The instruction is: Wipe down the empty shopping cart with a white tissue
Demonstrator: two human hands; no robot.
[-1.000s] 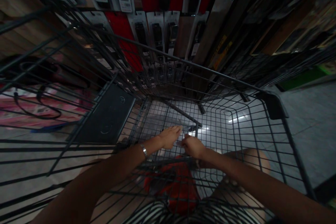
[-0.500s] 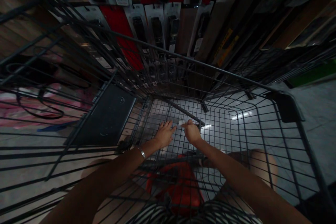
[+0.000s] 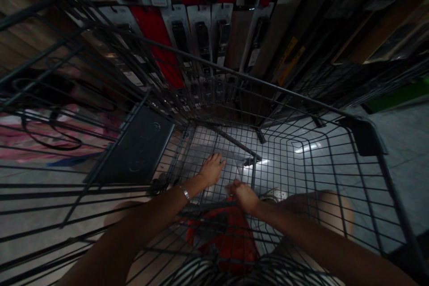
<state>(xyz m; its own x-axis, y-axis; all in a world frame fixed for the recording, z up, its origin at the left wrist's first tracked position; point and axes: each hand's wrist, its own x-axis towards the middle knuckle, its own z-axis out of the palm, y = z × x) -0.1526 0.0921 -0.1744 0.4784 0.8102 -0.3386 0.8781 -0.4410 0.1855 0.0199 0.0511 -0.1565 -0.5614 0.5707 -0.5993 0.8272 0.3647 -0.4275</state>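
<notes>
While the left hand (image 3: 212,170) lies open over the cart (image 3: 363,137) near the frame's centre, fingers extended, the right hand (image 3: 246,195) pinches a pale scrap (image 3: 229,188) beside it, just above the red bundle (image 3: 239,242)! Working that scrap seems the step in hand; next probably calls for a firm pinch. Whether the left touches mesh, I can't tell.

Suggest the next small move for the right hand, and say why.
Perhaps lift the right hand a little: it seems to pinch a small pale scrap low over the cart's wire floor, where it could snag. The left hand is spread nearby.
</notes>
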